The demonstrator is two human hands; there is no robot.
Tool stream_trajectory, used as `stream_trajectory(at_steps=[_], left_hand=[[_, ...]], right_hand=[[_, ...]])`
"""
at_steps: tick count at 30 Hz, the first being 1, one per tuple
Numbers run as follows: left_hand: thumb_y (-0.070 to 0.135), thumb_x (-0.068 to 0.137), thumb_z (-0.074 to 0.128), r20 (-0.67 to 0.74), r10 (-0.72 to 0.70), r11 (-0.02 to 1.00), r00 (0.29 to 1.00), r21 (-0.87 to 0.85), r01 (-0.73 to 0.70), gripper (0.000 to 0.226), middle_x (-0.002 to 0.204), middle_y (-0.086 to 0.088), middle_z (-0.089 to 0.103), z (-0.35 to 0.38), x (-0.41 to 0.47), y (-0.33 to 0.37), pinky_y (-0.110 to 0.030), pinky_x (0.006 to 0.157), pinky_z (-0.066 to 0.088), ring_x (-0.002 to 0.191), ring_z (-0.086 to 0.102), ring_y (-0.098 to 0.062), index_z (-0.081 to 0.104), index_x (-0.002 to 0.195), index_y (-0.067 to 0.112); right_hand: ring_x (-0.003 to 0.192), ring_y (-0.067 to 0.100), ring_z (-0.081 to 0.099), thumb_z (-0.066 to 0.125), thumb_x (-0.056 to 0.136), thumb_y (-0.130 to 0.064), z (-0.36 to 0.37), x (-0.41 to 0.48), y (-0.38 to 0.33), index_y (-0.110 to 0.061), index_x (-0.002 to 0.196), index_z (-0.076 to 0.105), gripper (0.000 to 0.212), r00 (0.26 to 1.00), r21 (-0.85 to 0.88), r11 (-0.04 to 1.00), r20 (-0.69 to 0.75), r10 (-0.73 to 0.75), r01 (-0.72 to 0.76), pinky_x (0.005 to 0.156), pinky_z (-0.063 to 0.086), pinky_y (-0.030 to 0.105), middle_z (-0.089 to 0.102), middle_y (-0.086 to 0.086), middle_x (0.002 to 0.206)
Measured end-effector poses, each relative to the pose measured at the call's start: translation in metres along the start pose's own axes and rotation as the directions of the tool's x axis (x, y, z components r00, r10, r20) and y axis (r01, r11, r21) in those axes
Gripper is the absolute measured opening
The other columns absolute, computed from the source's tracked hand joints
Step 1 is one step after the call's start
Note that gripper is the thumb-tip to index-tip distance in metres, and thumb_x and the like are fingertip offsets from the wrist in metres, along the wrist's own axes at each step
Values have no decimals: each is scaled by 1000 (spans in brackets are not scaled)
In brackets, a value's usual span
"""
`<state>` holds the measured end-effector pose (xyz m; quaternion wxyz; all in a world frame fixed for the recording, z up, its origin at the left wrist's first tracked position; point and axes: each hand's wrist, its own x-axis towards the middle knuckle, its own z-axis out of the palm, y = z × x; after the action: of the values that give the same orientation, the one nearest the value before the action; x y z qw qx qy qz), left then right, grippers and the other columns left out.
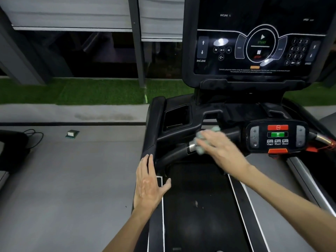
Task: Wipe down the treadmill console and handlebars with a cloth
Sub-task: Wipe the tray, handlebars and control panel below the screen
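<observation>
The black treadmill console (254,50) with lit symbols rises at the upper right. Below it a small control panel (277,136) with red and green buttons sits between the curved front handlebars. My right hand (216,146), blurred by motion, presses a pale green cloth (214,130) onto the left front handlebar (174,154), fingers spread flat over the cloth. My left hand (148,180) lies with straight fingers against the left side handrail (151,131), holding nothing.
The treadmill belt (198,206) runs toward me between white-edged side rails. A cup tray (175,118) opens left of the handlebar. Grey floor lies to the left with a small box (72,133), a black cable (34,137), a green turf strip and dark windows.
</observation>
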<state>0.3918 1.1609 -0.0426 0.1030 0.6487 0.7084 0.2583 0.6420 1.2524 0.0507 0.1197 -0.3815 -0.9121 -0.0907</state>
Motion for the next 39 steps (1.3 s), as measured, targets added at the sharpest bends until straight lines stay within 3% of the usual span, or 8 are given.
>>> stream_trajectory(at_steps=[4, 8, 13, 16, 22, 27, 34, 39], left_hand=[[43, 70, 80, -12, -8, 1000, 1000, 8, 8, 102, 148, -18, 38, -1, -1, 1, -36, 113, 29, 138, 38, -31, 29, 149, 2], [45, 66, 84, -21, 23, 999, 1000, 43, -22, 106, 145, -19, 42, 0, 1, 0, -39, 113, 33, 135, 41, -31, 31, 146, 1], [41, 65, 86, -12, 78, 996, 997, 47, -77, 105, 145, -19, 43, -1, 0, -2, -39, 113, 32, 135, 41, -32, 32, 146, 1], [38, 68, 85, -8, 98, 994, 995, 43, -98, 102, 147, -18, 40, -2, 1, -5, -38, 113, 29, 137, 38, -32, 31, 147, 3], [35, 67, 86, -15, 98, 995, 995, 33, -97, 103, 147, -18, 39, -3, -1, -4, -41, 113, 30, 137, 37, -33, 31, 147, 3], [35, 68, 86, 0, 97, 994, 995, 48, -97, 100, 147, -17, 40, -2, -1, -2, -41, 112, 30, 137, 38, -33, 33, 146, 4], [37, 71, 83, -1, 100, 992, 995, 81, -100, 94, 145, -16, 42, 0, -2, 1, -42, 111, 35, 135, 42, -33, 36, 145, 3], [41, 77, 77, 23, 116, 988, 993, 99, -118, 91, 149, -13, 37, 2, -3, 1, -37, 115, 25, 139, 36, -29, 32, 148, 7]], right_hand=[[114, 33, 54, 69, 80, -9, 37, 45, -66, -5, 118, 64, 38, 977, 50, 981, 93, -191, 187, 99, 43, 46, 59, 16, 121], [133, 31, 41, 67, 83, -24, 52, 53, -116, -6, 131, 54, 53, 963, -184, 976, 263, -64, 115, 112, 31, 44, 48, 15, 139], [130, 26, 44, 74, 78, -26, 54, 49, -107, -12, 128, 60, 53, 953, -151, 963, 244, -182, 222, 110, 34, 40, 53, 10, 136], [136, 24, 38, 73, 80, -22, 39, 39, -82, -19, 136, 52, 60, 945, -158, 951, 236, -225, 266, 113, 31, 40, 45, 7, 146], [127, 28, 51, 80, 68, -3, 2, 9, -18, -13, 129, 59, 66, 996, -126, 990, 66, -54, 62, 107, 40, 42, 53, 11, 139], [131, 27, 46, 82, 67, 0, -26, -24, 36, -12, 137, 49, 78, 986, -218, 968, 81, 148, -127, 108, 39, 42, 47, 13, 143], [126, 35, 50, 79, 56, 15, -17, -28, 21, -4, 129, 57, 78, 959, -177, 942, -72, 276, -284, 103, 41, 47, 52, 20, 136], [128, 34, 46, 77, 69, 5, -3, -13, 0, -5, 128, 56, 63, 974, -133, 968, -101, 201, -213, 102, 40, 46, 51, 18, 136]])
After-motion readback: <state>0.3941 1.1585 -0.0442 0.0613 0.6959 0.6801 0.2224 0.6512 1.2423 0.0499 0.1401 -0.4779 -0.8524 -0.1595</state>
